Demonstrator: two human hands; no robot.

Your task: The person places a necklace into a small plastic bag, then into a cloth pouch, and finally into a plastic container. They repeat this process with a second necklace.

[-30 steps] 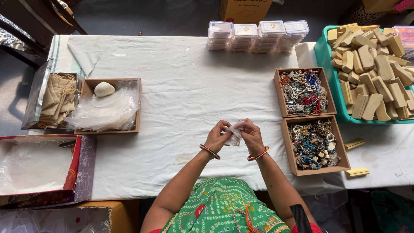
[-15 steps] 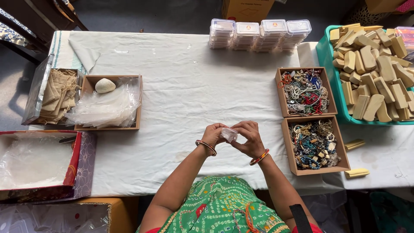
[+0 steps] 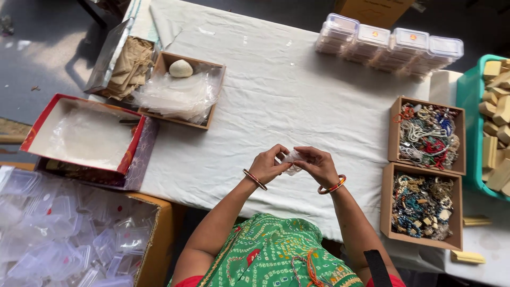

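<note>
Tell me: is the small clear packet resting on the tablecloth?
No. Both the left hand and right hand hold the small clear packet up off the white tablecloth.

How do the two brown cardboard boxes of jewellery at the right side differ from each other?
The far brown cardboard box holds mostly white, red and blue beads; the near brown cardboard box holds darker teal and gold pieces. The near box looks larger and lies closer to the right hand. Both are open and rest on the white cloth.
</note>
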